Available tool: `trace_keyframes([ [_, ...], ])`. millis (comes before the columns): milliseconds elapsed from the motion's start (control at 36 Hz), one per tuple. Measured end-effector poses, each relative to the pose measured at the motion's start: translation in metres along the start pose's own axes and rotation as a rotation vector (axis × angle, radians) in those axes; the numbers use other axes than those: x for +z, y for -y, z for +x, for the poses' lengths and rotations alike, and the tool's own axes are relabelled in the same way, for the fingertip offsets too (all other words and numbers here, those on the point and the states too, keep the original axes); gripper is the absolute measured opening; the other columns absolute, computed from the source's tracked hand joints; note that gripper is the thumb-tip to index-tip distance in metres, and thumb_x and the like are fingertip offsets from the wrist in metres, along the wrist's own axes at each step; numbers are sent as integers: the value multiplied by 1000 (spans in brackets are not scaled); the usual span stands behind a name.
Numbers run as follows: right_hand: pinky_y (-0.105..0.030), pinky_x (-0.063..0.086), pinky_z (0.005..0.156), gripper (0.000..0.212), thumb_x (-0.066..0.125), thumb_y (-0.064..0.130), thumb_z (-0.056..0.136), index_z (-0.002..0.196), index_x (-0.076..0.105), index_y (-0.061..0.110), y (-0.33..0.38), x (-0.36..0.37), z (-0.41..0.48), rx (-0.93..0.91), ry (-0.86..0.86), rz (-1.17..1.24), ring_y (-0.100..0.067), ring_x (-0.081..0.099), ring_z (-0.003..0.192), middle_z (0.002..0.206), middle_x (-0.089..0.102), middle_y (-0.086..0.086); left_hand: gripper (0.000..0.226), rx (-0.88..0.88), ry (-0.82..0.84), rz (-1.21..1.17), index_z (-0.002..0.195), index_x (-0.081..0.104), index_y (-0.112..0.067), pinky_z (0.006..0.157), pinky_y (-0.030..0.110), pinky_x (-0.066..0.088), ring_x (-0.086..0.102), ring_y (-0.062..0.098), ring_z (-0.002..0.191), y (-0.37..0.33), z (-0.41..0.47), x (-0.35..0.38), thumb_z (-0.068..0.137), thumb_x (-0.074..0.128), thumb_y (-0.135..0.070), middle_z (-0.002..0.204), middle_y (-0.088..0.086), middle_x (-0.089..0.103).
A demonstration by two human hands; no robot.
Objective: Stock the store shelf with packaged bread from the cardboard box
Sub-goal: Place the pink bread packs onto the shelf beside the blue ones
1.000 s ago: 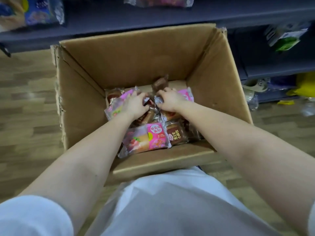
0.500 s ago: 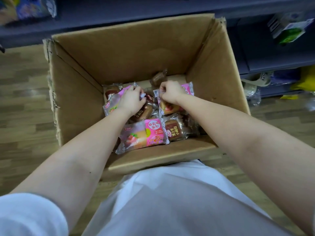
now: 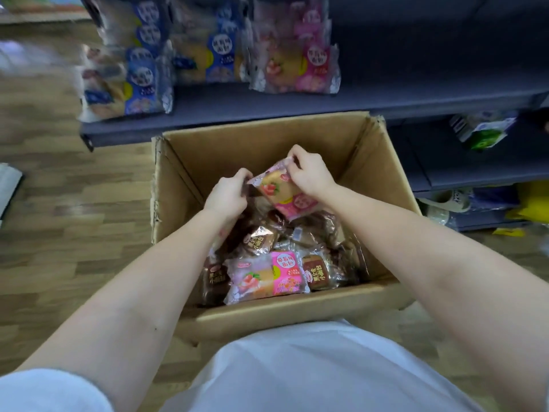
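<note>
Above the open cardboard box point(image 3: 184, 185), both hands pinch one pink bread packet point(image 3: 285, 194).
Nearer than the hands, a white garment point(image 3: 297, 367) fills the bottom of the view, up against the box's near wall. Below the wrists, a second pink packet point(image 3: 267, 276) and several brown packets point(image 3: 319, 272) lie loose inside the box. The left hand point(image 3: 227, 194) pinches the held packet's left corner with curled fingers, and the right hand point(image 3: 309, 173) pinches its upper edge, so it hangs tilted between them. Whether its lower end touches the pile is unclear. Beyond the hands, past the box's far wall, a dark shelf point(image 3: 267, 105) carries blue packets point(image 3: 136, 81) to the left and pink shelf packets point(image 3: 303, 66) straight ahead.
</note>
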State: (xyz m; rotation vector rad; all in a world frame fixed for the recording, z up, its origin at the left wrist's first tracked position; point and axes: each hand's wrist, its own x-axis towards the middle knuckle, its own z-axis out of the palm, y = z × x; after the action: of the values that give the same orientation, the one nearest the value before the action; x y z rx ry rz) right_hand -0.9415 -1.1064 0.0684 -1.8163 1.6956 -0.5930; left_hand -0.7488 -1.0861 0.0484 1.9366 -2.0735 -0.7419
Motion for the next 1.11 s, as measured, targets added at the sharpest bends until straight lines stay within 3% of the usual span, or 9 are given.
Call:
trace_keyframes([
  [222, -37, 42, 69, 19, 40, 22, 99, 103, 52, 7, 40, -19, 8, -126, -200, 18, -34, 60, 85, 90, 66, -16, 39, 80, -117, -134, 121, 55, -18, 82, 34, 52, 63, 23, 92, -8, 6, -43, 84, 53, -4, 103, 7, 70],
  [361, -40, 42, 68, 20, 41, 21, 99, 102, 54, 5, 68, -43, 25, -183, -353, 66, -36, 59, 81, 84, 64, -17, 42, 164, -215, -177, 117, 62, -13, 92, 28, 47, 62, 24, 105, -20, 23, -76, 79, 50, 1, 110, 7, 68],
  [500, -32, 36, 64, 20, 40, 18, 98, 102, 55, 5, 91, -73, 43, -180, -452, 155, -24, 54, 74, 80, 58, -8, 37, 209, -242, -339, 95, 65, -20, 63, 17, 46, 62, 6, 74, -38, 27, -109, 76, 50, 8, 95, -7, 65],
  [583, -25, 27, 61, 21, 40, 19, 98, 102, 55, 5, 104, -89, 54, -139, -516, 203, -21, 50, 74, 83, 59, -8, 36, 216, -325, -430, 97, 65, -19, 65, 13, 46, 61, 5, 84, -46, 36, -133, 79, 49, 7, 99, -7, 66],
  [750, -46, 47, 84, 20, 40, 27, 95, 99, 55, 14, 121, -105, 71, -120, -567, 251, -32, 59, 87, 89, 64, -13, 33, 208, -454, -525, 100, 63, -17, 75, 22, 48, 61, 11, 95, -53, 50, -175, 82, 48, 6, 101, -3, 65],
  [806, -47, 47, 83, 21, 39, 25, 96, 101, 54, 12, 123, -108, 72, -125, -566, 235, -33, 59, 89, 92, 64, -15, 35, 212, -501, -550, 99, 63, -15, 70, 21, 50, 63, 15, 94, -52, 55, -188, 80, 44, 7, 101, -1, 66],
  [889, -45, 48, 80, 21, 38, 24, 97, 103, 54, 11, 124, -108, 71, -128, -568, 220, -30, 60, 83, 87, 64, -12, 36, 184, -538, -570, 98, 61, -17, 52, 24, 46, 59, 18, 69, -53, 60, -207, 80, 41, 8, 100, -1, 67],
  [972, -40, 49, 76, 21, 37, 23, 97, 103, 53, 10, 122, -106, 69, -127, -573, 213, -30, 61, 81, 85, 63, -9, 37, 181, -598, -577, 96, 62, -17, 58, 29, 49, 62, 19, 76, -59, 61, -224, 79, 41, 9, 97, -4, 67],
  [1111, -42, 49, 76, 19, 36, 24, 97, 101, 52, 14, 120, -104, 67, -100, -591, 220, -31, 61, 81, 82, 62, -7, 36, 245, -629, -528, 98, 65, -13, 67, 11, 46, 60, 5, 88, -68, 54, -231, 80, 42, 6, 94, -5, 65],
])
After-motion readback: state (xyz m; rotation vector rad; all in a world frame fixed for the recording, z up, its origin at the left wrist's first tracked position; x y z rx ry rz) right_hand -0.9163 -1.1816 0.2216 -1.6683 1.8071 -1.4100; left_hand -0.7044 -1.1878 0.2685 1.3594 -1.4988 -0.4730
